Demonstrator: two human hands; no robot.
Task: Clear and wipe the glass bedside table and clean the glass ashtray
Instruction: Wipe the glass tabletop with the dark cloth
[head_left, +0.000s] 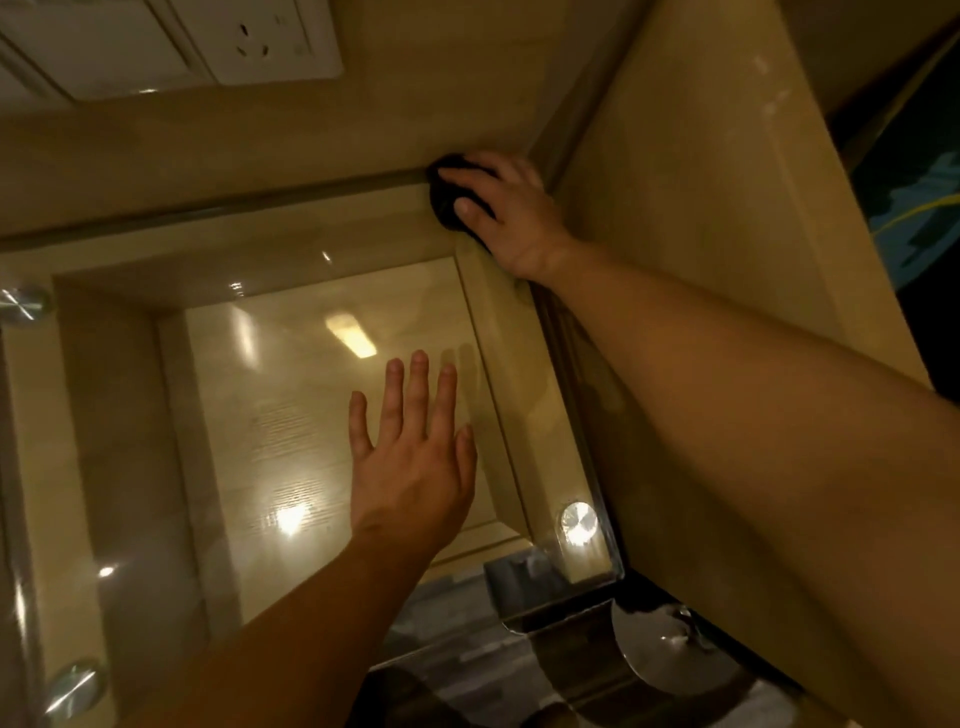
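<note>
The glass top of the bedside table (130, 415) fills the view, with pale wood showing through it and lamp reflections on it. My right hand (506, 208) presses a dark cloth (447, 200) into the far right corner of the glass, against the wall. My left hand (410, 457) rests flat on the middle of the glass, fingers spread, holding nothing. No ashtray is in view.
Round metal studs hold the glass at its corners (577, 522) (23, 304) (75, 686). A white wall socket panel (249, 41) sits above the table. A beige wooden panel (701, 208) rises along the right edge. Below the front right corner a shiny round object (670, 654) is visible.
</note>
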